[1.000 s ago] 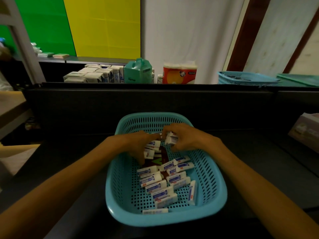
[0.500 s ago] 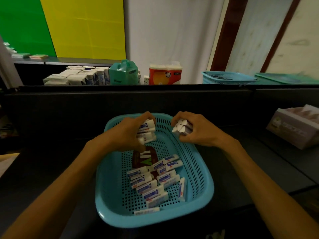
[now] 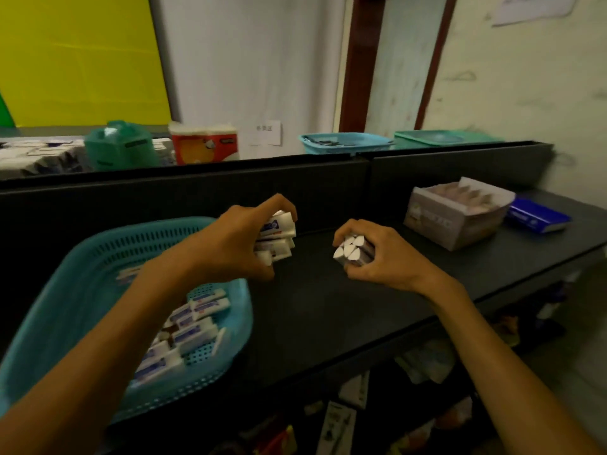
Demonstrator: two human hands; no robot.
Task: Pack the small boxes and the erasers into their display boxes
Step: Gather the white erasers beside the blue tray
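Clutching a handful of erasers (image 3: 275, 236) apiece, the left hand (image 3: 239, 244) and right hand (image 3: 377, 254) had lifted clear of the teal basket (image 3: 82, 274) — half a second before they were over it, a second before down among the loose ones. Both grips were tight around their bundles above the counter (image 3: 322, 307), swinging toward the display box (image 3: 456, 213) at the right — the packing step probably came next.

Stationery shop: counter (image 3: 328, 307), stocked display box (image 3: 456, 215).
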